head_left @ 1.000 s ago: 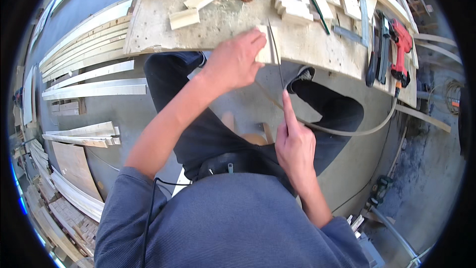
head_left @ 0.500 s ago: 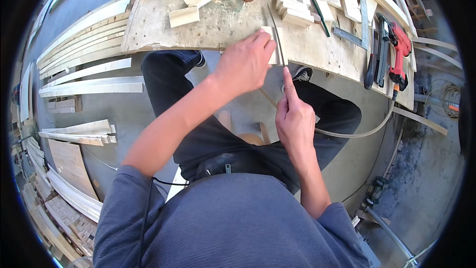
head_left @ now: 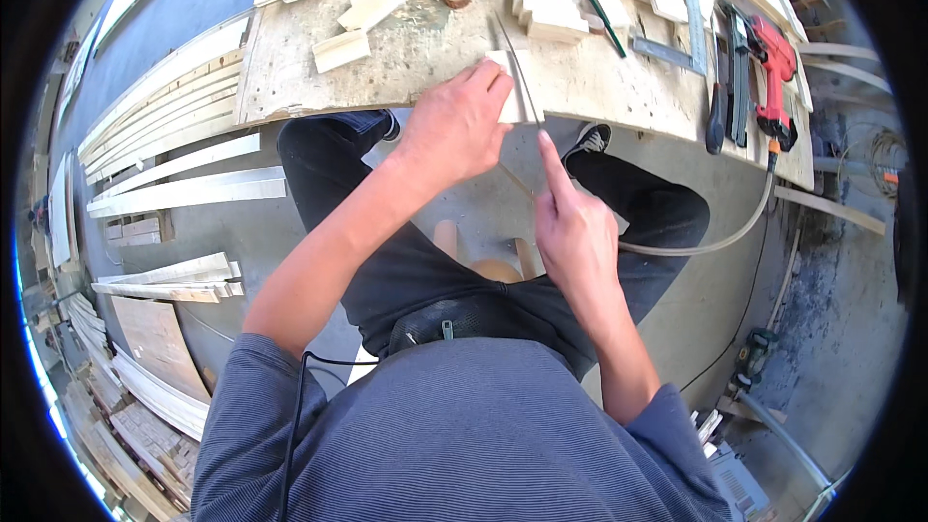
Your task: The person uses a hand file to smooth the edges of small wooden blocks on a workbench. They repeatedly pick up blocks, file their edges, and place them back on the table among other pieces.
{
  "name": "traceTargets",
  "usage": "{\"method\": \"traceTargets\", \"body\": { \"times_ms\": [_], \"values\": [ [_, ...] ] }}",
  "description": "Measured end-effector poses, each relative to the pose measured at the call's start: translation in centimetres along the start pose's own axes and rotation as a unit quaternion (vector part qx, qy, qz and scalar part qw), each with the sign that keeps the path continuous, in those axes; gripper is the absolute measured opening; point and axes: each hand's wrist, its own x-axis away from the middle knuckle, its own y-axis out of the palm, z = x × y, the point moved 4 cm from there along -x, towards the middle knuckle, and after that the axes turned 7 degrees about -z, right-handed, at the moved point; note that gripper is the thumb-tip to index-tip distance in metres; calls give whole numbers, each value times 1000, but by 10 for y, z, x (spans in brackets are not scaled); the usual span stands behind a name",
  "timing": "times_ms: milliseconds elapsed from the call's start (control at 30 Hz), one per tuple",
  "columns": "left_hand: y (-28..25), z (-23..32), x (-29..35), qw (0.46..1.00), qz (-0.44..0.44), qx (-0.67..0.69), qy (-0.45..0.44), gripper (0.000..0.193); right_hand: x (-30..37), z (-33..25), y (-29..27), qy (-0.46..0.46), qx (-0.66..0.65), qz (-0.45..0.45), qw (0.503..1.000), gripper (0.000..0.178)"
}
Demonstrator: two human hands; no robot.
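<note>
My left hand [head_left: 454, 121] is closed on a small pale wooden block [head_left: 522, 106], holding it at the near edge of the workbench [head_left: 396, 82]. Across the block's top lies a long, thin, tapering metal file [head_left: 515, 60], its pointed tip reaching over the bench. My right hand [head_left: 580, 237] grips the file's near end from below the bench edge, index finger stretched along it. The handle is hidden inside my fingers.
Wood offcuts [head_left: 556, 17], a green pencil [head_left: 597, 12] and a metal square [head_left: 691, 43] lie farther back. At right are a screwdriver [head_left: 715, 121] and a red nail gun [head_left: 773, 77] with its hose [head_left: 735, 237]. Long boards [head_left: 164, 101] are stacked at left.
The view has shifted slightly, so the bench and its things sit a little farther left. Both hands keep their hold, and the file stays across the block in nearly the same place.
</note>
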Motion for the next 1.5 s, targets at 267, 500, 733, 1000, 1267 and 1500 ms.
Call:
{"method": "traceTargets", "body": {
  "times_ms": [267, 500, 733, 1000, 1267, 1500],
  "values": [
    [-2, -5, 0, 1000, 15, 3, 22, 49, -8, -1, -9, 9, -25, -25, 999, 74],
    [3, 0, -2, 1000, 8, -15, 10, 50, 47, 12, -7, 38, -96, -17, 994, 76],
    [-1, -2, 0, 1000, 3, 10, -6, 48, -14, 6, -2, 4, -47, -14, 999, 73],
    [2, -5, -2, 1000, 14, 7, 6, 53, -12, 10, -2, 8, -61, -1, 998, 71],
    [2, -3, -4, 1000, 14, -5, -8, 49, 41, 16, -11, 23, -59, -44, 997, 80],
    [-1, -3, 5, 999, -2, 2, -41, 49, 5, 10, 5, 1, -48, -28, 998, 78]
  ]
}}
